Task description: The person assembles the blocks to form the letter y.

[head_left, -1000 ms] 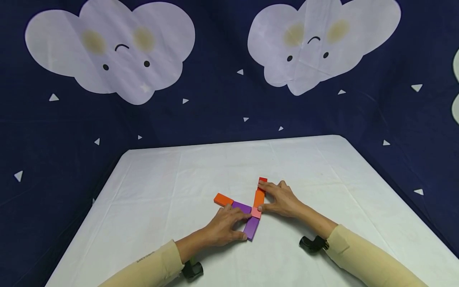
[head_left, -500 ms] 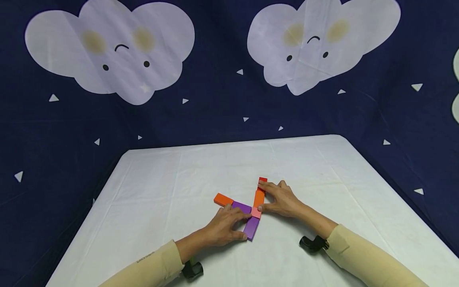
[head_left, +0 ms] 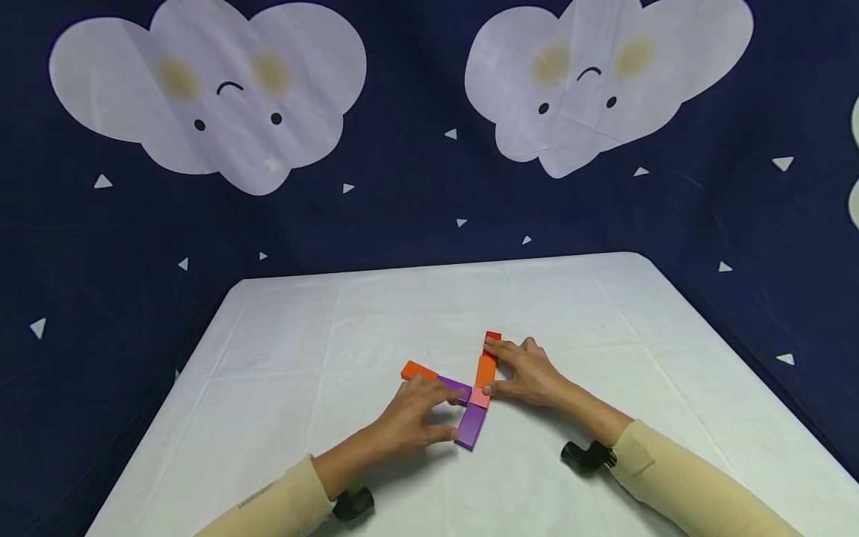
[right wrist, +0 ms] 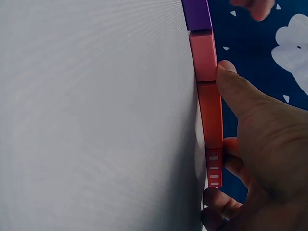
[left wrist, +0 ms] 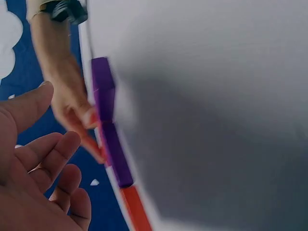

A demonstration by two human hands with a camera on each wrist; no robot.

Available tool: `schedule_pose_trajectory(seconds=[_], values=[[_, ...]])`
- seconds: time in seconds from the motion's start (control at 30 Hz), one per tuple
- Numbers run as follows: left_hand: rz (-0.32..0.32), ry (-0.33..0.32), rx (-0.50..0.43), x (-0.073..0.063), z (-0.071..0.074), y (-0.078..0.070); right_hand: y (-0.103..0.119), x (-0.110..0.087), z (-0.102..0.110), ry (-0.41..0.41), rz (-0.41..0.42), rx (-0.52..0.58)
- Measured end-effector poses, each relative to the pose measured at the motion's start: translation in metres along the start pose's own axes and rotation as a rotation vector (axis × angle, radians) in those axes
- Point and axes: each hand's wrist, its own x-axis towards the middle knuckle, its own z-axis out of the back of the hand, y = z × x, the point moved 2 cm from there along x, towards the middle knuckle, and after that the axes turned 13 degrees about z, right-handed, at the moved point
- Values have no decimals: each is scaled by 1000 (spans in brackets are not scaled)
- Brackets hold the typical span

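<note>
Several flat blocks form a branching figure on the white table. A pink block [head_left: 479,397] sits at the junction. An orange block [head_left: 486,369] and a red block [head_left: 493,340] run away from it; one purple block [head_left: 473,426] runs toward me, another purple block [head_left: 455,388] leftward to a second orange block [head_left: 417,371]. My right hand [head_left: 526,373] rests along the far branch, thumb against the pink block, index finger on the red one. My left hand [head_left: 409,421] hovers beside the purple blocks, fingers loosely bent and apart, holding nothing; the left wrist view shows a gap.
A white cloth covers the table [head_left: 302,335], whose far edge meets a dark blue curtain [head_left: 403,224] printed with clouds. Black wrist cameras hang below both sleeves, the left one [head_left: 353,504] and the right one [head_left: 585,456], close above the cloth.
My left hand has lifted off the purple blocks and drawn back slightly to the left, showing more of them. The right hand has stayed in place, and the block figure looks the same.
</note>
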Motion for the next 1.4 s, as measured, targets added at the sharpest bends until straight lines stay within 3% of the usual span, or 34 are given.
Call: schedule_pose_trajectory(seconds=[0.2,0.47,0.63,0.73,0.9,1.1,1.2,1.4], values=[[45,-58,-35,-18,23,7,-1,0,0,11,-13,-3],[142,-126,10,-60,53,36,-2,0,2,8,-7,3],[175,-205,65,-85,64,56,-2,1,4,7,-10,3],[205,-229,77,-96,63,67,-2,1,4,13,-9,7],[229,-194,118,-108,52,78,-3,1,3,28,3,11],[228,-137,169,-113,40,80,-2,0,3,32,28,32],[209,-131,185,-116,36,81,-3,0,2,34,30,29],[239,-122,208,-119,28,82,-3,-1,1,34,26,27]])
